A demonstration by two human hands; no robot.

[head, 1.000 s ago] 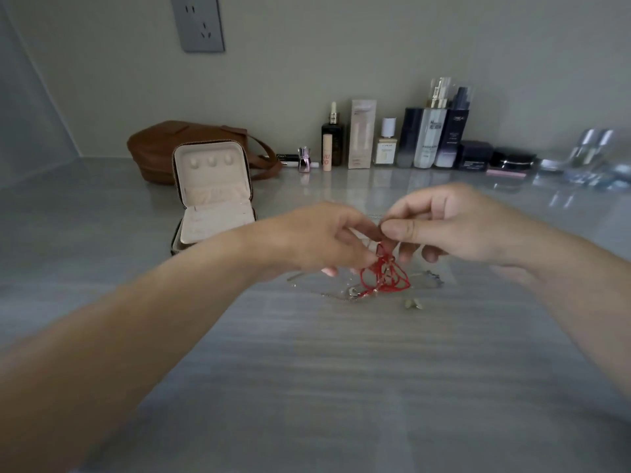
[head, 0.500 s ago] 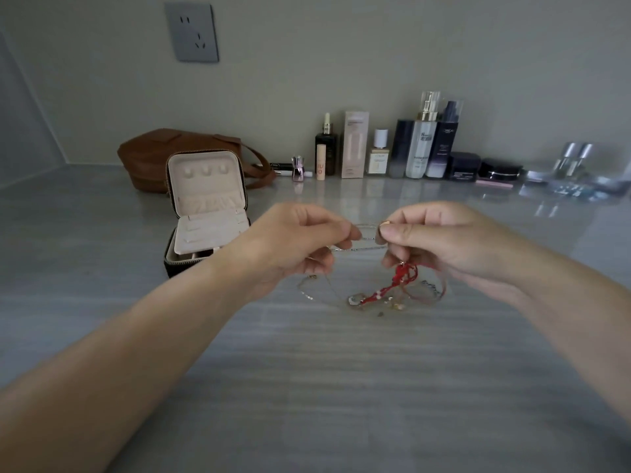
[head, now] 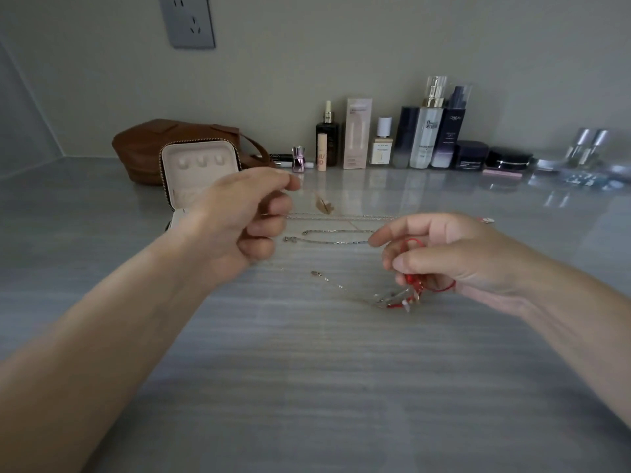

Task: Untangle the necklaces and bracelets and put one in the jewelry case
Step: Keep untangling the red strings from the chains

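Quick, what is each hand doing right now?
Left hand: closed, pinching a thin chain.
Right hand: closed, holding the red cord and the chain's other end.

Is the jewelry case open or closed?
Open. The jewelry case has its lid upright, showing pale lining; the left hand partly covers its base.

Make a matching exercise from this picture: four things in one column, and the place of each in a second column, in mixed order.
Things
1. red cord
2. thin chain
3. jewelry case
4. brown bag

Places
A. behind the case
B. stretched from left hand to right hand
C. gripped in the right hand's fingers
D. open on the table, partly hidden by the left hand

Pairs: 1-C, 2-B, 3-D, 4-A
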